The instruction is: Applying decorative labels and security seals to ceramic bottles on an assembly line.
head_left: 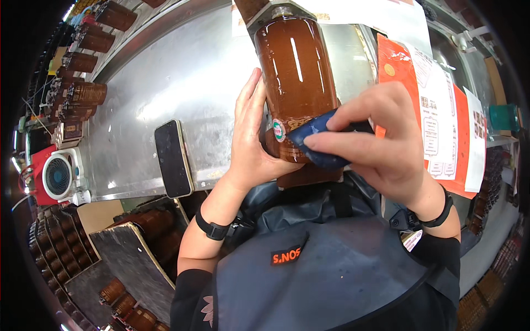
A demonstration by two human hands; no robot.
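Note:
A large glossy brown bottle (298,66) lies in front of me on a brown rest, its neck pointing away. A small round green-and-white sticker (279,130) and gold print show near its base. My left hand (251,138) grips the bottle's left side, fingers stretched along it and thumb under the base. Between thumb and fingers, my right hand (381,132) pinches a dark blue, cloth-like piece (320,140). That piece lies against the lower part of the bottle, beside the sticker, and covers some of the print.
A dark-screened phone (173,159) lies left on the metal table (210,49). Orange and white printed sheets (436,110) lie at right. A small white fan (58,175) and several brown bottles (88,94) stand along the left. More bottles sit below the table at lower left.

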